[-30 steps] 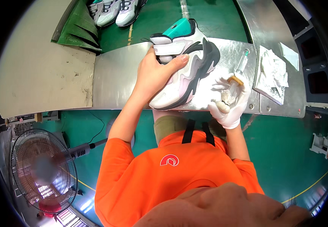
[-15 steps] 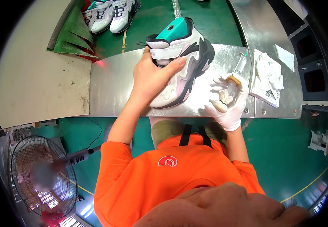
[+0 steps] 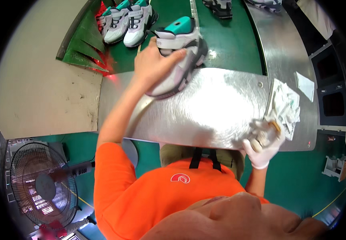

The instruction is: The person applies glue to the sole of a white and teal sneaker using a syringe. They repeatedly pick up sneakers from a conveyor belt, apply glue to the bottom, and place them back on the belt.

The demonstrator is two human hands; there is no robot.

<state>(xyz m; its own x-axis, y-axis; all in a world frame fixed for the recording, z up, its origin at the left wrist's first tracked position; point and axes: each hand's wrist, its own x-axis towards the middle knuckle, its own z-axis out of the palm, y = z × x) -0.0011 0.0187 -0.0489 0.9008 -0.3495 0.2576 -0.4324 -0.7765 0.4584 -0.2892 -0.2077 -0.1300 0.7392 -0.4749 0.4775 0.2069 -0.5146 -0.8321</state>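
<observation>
My bare left hand grips a white, grey and pale pink sneaker, thumb over its strap side. The sneaker is held over the far left part of the steel table, at the edge of the green belt, and a turquoise shoe last fills its opening. My right hand, in a white glove, is closed around a syringe with a yellowish flange. A whitish lump also shows in that hand. Motion smears its fingers and the syringe's barrel; the syringe's tip is not distinct.
The steel table lies before me. Several similar sneakers stand at the far left of the green belt, beside green flaps. A dark shoe is farther off. Crumpled white cloth lies right; a fan stands lower left.
My left hand has carried the sneaker away from me and slightly left, off the table's middle toward the belt. My right hand with the syringe has moved right and nearer, beside the cloth.
</observation>
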